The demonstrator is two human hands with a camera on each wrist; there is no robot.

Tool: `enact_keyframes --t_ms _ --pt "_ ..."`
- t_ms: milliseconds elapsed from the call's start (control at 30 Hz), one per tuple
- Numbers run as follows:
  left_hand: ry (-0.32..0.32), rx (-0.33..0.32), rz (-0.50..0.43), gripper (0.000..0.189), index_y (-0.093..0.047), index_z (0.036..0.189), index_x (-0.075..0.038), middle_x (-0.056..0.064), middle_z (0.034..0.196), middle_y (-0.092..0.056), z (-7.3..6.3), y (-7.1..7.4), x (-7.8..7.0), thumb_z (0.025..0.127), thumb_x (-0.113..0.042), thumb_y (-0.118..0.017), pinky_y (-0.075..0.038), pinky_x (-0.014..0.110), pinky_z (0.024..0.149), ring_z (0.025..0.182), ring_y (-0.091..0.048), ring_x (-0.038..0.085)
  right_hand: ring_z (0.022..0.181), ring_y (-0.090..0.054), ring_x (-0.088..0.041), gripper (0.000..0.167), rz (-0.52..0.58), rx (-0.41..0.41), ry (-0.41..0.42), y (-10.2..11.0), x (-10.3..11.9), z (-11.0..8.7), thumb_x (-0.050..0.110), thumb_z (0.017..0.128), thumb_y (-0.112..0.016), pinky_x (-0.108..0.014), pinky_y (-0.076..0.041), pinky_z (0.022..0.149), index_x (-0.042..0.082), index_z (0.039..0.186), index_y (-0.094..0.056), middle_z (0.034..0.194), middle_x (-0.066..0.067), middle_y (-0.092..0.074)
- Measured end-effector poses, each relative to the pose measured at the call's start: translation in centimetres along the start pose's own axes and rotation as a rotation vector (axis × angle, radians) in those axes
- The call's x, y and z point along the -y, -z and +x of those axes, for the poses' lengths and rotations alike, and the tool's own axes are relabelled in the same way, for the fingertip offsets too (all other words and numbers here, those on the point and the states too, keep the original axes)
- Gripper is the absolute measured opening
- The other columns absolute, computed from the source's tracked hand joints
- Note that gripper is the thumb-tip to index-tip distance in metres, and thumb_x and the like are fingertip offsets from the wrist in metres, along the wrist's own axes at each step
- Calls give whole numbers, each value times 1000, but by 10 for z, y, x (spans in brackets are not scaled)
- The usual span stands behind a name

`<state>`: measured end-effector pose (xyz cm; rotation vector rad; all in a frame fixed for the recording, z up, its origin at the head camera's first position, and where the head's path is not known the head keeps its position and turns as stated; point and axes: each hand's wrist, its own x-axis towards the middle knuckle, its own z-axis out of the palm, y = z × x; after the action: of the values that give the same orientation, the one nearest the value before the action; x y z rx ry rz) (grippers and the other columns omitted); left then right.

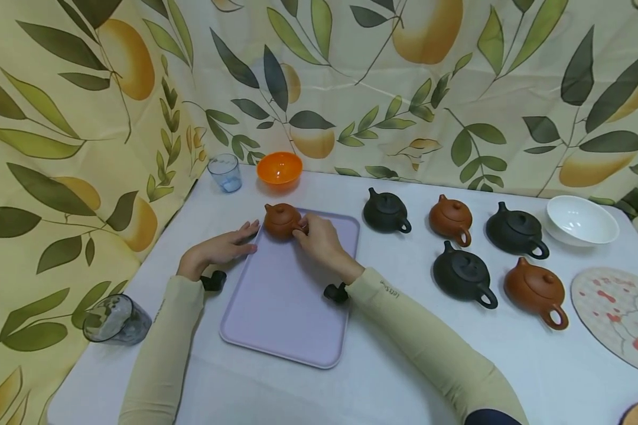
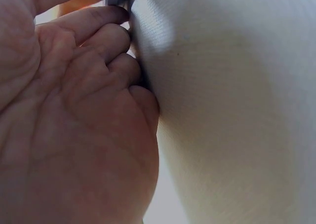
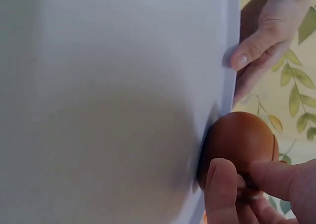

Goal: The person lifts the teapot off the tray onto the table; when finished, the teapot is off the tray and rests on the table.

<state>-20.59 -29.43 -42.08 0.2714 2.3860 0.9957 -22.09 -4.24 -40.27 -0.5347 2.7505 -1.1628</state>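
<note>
A small brown clay teapot (image 1: 280, 222) stands at the far left corner of a lilac tray (image 1: 287, 307), its spout pointing left. My right hand (image 1: 321, 241) pinches the teapot's handle between thumb and fingers. In the right wrist view the teapot's round body (image 3: 241, 140) shows against the tray, with the fingers partly hiding the handle. My left hand (image 1: 220, 248) lies beside the tray's left edge, fingers extended, thumb tip touching the rim. The left wrist view shows that palm (image 2: 84, 120) with its fingertips against the white cloth and the tray edge.
Right of the tray stand several black teapots (image 1: 385, 211) and brown teapots (image 1: 535, 289), a white bowl (image 1: 581, 221) and a round rabbit-print mat (image 1: 619, 313). An orange bowl (image 1: 279, 170) and a blue glass (image 1: 225, 173) stand behind; a grey glass (image 1: 118, 320) is at left.
</note>
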Motion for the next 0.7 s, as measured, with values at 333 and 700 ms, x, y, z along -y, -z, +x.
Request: enact_keyframes --t_ms 333,700 --pt "43 14 3 67 -13 157 -13 7 165 0 0 1 -6 102 -29 -48 -1 55 120 152 5 29 70 -56 -22 16 -55 -22 25 3 -4 -6 14 96 -61 -30 -44 62 3 87 -55 79 -10 -62" --pt "49 23 21 68 -13 157 -12 7 165 -1 -1 0 -4 102 -32 -47 0 56 120 151 6 30 71 -56 -22 17 -41 -59 -26 20 -14 -23 16 95 -61 -31 -43 64 5 83 -54 79 -9 -63"
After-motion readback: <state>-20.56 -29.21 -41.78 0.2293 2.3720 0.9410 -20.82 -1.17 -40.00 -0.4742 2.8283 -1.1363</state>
